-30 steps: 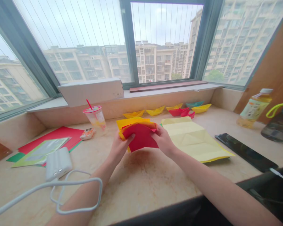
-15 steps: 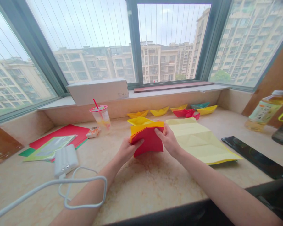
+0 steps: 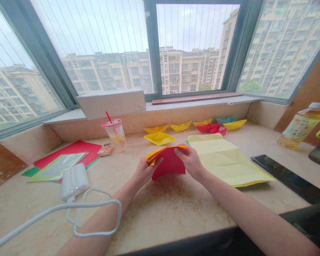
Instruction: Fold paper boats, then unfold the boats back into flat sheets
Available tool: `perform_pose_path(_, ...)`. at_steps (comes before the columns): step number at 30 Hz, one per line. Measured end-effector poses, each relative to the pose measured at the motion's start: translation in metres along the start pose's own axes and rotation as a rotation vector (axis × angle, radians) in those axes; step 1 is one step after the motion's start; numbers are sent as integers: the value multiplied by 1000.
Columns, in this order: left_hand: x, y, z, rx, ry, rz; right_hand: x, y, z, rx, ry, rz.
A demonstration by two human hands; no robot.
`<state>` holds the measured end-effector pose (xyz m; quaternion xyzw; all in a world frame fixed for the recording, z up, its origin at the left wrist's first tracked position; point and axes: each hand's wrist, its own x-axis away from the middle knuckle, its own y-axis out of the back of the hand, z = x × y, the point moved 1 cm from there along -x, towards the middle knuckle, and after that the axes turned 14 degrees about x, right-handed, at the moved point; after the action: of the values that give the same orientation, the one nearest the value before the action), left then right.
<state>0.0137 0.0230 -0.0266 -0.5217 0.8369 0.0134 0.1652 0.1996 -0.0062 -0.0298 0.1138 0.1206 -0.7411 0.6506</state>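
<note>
Between my hands stands a stack of folded red and yellow paper (image 3: 169, 165), its red face toward me and yellow layers showing along the top edge. My left hand (image 3: 146, 169) pinches its left side, thumb on the red face. At the upper right, my right hand (image 3: 189, 160) grips the same stack with the thumb in front; its other fingers are mostly hidden behind. Just beyond the stack sits a yellow paper boat (image 3: 159, 138). To the right of my right hand lies a creased pale yellow sheet (image 3: 224, 158).
Several paper boats (image 3: 181, 126) line the back. At left are a lidded cup (image 3: 114, 133), coloured sheets (image 3: 77, 151), a white power bank (image 3: 74, 181) and its cable (image 3: 96, 204), which loops over my left forearm. A phone (image 3: 282, 176) and a drink bottle (image 3: 300, 126) are right.
The paper stack has dipped and its top has tilted, so the yellow layers fan out at the top left. The yellow boat behind it now shows fully. Both hands keep their hold.
</note>
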Motion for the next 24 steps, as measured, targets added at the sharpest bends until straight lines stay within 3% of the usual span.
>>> perform_pose_path(7,4,-3,-2,92,70,-30,2,-2,4,-31,-12,-102)
perform_pose_path(15,9,-12,1,411,259,-15,1,3,6,113,47,-224)
perform_pose_path(19,6,-17,0,467,227,-143,-1,2,4,48,-21,-118)
perform_pose_path(22,3,-18,-3,468,175,-273,-3,2,-1,162,-36,-37)
perform_pose_path(24,1,-18,-6,476,190,-312,-4,3,-4,271,-7,-54)
